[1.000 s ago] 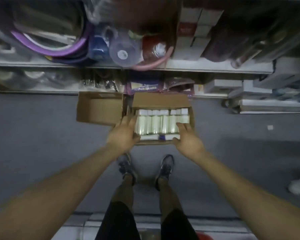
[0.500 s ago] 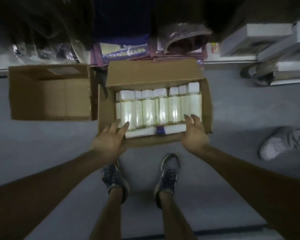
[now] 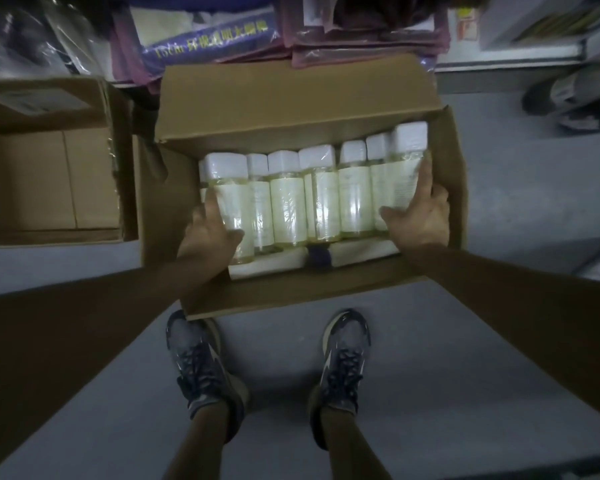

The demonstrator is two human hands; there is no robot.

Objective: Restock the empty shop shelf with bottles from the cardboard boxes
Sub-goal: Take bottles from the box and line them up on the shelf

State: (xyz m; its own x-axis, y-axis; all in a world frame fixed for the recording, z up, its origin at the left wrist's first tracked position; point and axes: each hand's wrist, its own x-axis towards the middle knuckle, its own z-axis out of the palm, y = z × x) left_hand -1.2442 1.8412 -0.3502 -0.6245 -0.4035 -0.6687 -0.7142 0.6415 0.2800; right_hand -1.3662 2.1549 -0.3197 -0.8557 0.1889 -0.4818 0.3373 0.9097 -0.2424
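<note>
Nearest the viewer, two dark shoes (image 3: pixel 201 362) stand on the grey floor (image 3: pixel 499 202), toes just short of the box. Above them the bare forearms reach into an open cardboard box (image 3: pixel 291 299). The left hand (image 3: pixel 208 237) wraps the outer end of a row of bottles (image 3: pixel 288 199), thumb across the front of the end bottle. The right hand (image 3: pixel 420 216) closes on the opposite end, fingers laid up its side and thumb on the label. Between the two hands the white-capped bottles stand side by side in clear wrap, inside the box. Under the hands lies a lower layer (image 3: pixel 267 266). Outside the left hand sits a second box (image 3: pixel 49 174). Beyond the fingertips, past the raised flap, lie purple packets (image 3: pixel 205 39).
</note>
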